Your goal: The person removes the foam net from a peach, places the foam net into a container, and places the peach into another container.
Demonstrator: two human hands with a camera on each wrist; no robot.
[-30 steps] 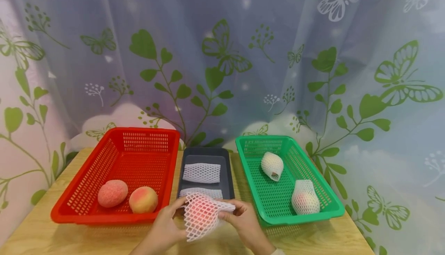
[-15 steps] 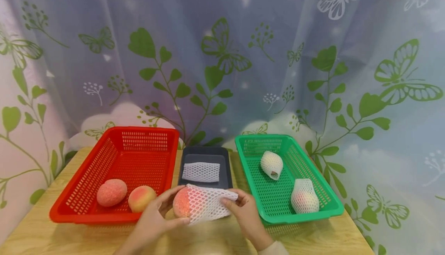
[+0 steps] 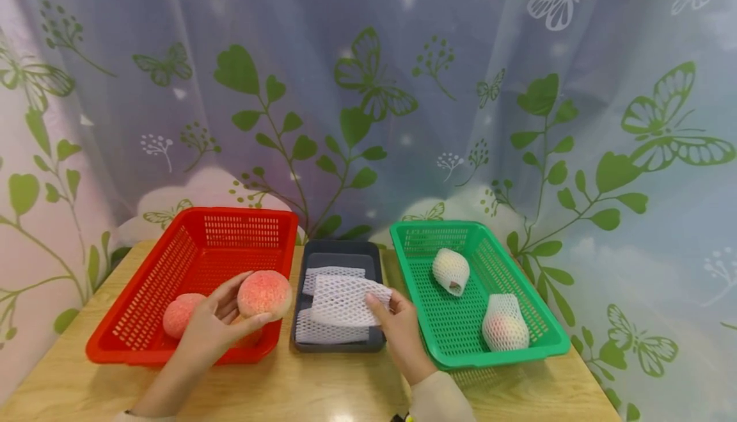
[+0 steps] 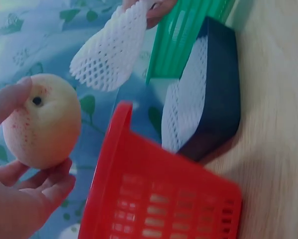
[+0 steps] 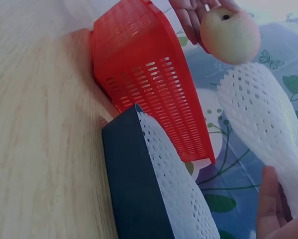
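Note:
My left hand [image 3: 215, 323] grips a pinkish-yellow peach [image 3: 265, 294] over the right side of the red basket [image 3: 247, 212]. In the left wrist view, thumb and fingers are around the bare peach [image 4: 51, 127], its dark stem spot showing. A white foam fruit net [image 3: 345, 300] hangs from my right hand [image 3: 400, 332], pinched at its right end above the dark tray [image 3: 340, 348]. The net's free end points toward the peach and stands open in the right wrist view. Peach and net are apart in the head view.
Two more foam nets [image 3: 334, 334] lie in the tray. The red basket holds a pink peach [image 3: 182, 314] and another mostly hidden behind my left hand. In the green basket [image 3: 449, 323] at right sit two net-wrapped peaches [image 3: 505, 327]. A patterned curtain [image 3: 368, 153] hangs behind.
The peach was inside the net a second ago, then half out. Now it is fully out, carried left by my left hand, while my right hand keeps the net.

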